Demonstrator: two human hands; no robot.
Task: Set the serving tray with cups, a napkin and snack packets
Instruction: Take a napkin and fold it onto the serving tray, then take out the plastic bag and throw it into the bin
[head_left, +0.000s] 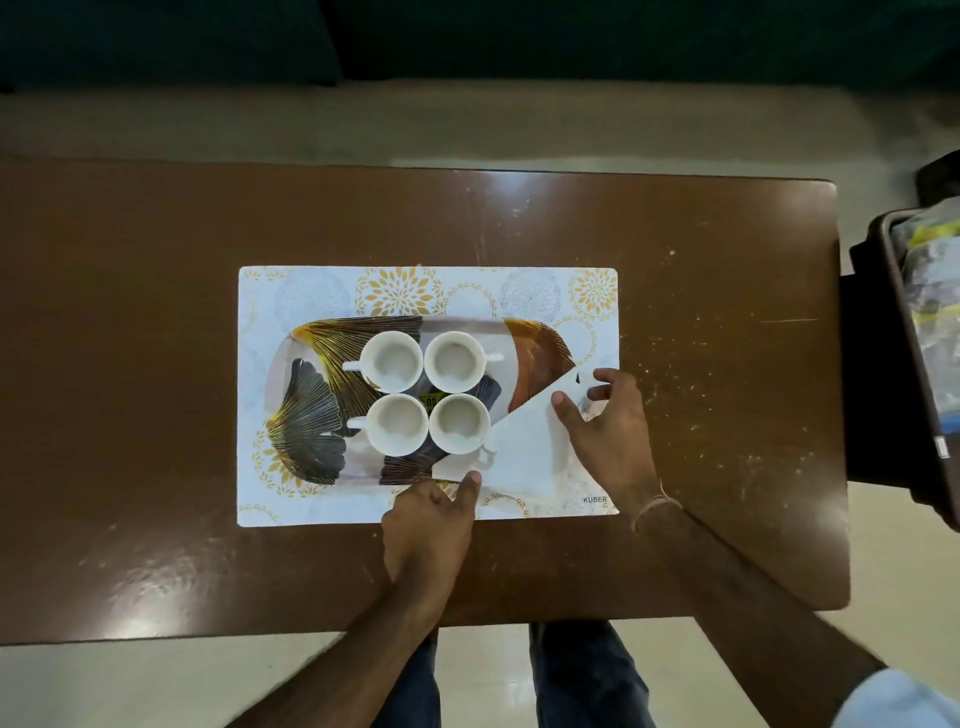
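Observation:
A leaf-patterned serving tray (306, 415) lies on a floral placemat (311, 291) in the middle of the table. Several white cups (390, 361) stand in a tight square on the tray, handles pointing outward. A white napkin (519, 447) folded into a triangle covers the tray's right end. My right hand (608, 431) pinches the napkin's upper right corner between thumb and fingers. My left hand (431, 525) rests at the tray's near edge, its thumb pressing the napkin's lower left corner. No snack packets show on the tray.
The brown table (156, 364) is scratched and glossy. A dark bin (930, 332) holding plastic-wrapped packets stands off the table's right end. My legs show below the near table edge. Pale floor lies beyond the far edge.

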